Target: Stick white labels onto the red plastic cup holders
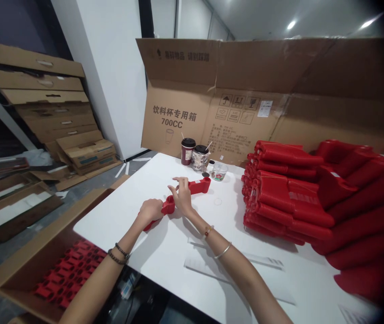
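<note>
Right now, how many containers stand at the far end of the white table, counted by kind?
Dark red cup with black lid: 1
Clear cup with black lid: 1
Small clear plastic tub: 1
Total: 3

A glossy red plastic piece (198, 185) lies mid-frame, the same red as the ribbed stacks of red plastic pieces (286, 193) at right. Lower left, a brown cardboard box (77, 216) holds red rows (70, 270) patterned with dark holes. A brown carton (178, 117) at the top carries black print. The table (118, 225) is white. Behind it stands a maroon cup (187, 153) with a black lid.
</note>
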`<state>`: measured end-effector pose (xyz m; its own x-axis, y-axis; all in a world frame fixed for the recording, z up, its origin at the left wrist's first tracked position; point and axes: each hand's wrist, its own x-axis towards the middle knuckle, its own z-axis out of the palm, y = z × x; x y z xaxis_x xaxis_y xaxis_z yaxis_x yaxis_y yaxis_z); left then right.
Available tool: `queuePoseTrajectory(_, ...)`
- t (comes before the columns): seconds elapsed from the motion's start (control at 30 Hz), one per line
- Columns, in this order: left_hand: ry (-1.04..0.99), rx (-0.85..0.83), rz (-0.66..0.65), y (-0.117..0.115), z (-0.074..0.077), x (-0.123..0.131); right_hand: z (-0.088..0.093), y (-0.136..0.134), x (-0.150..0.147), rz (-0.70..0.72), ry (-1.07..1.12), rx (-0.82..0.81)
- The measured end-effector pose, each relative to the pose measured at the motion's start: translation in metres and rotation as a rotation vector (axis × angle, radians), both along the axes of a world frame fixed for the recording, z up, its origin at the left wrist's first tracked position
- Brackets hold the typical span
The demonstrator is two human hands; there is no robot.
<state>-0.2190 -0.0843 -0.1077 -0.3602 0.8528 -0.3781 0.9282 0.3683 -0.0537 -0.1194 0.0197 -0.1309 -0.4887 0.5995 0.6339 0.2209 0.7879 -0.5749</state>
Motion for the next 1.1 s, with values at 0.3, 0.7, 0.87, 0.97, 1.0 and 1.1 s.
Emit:
queuePoseTrajectory(0.3,0.009,-0.001,0.001,-0.001,0.001,0.001,0.001,-0.008,-0.001,0.102,0.311,-0.417)
queuePoseTrajectory(0.7,-0.001,0.020,-0.001,-0.002,0.001,0.001,0.011,0.000,-0.005,0.585,0.335,-0.779)
queuePoseTrajectory(0.87,-0.007,0.037,-0.043,-0.003,0.003,0.002,0.018,0.015,0.010,0.772,0.148,-0.760)
queuePoseTrajectory(0.97,-0.019,0.042,-0.088,-0.005,0.005,-0.001,0.016,0.019,0.020,0.784,0.069,-0.733)
queuePoseTrajectory(1.0,-0.025,0.044,-0.112,-0.006,0.006,-0.002,0.013,0.018,0.024,0.776,0.049,-0.715)
queuePoseTrajectory(1.1,-0.038,0.055,-0.195,-0.010,0.008,-0.008,-0.001,0.013,0.038,0.744,-0.014,-0.632)
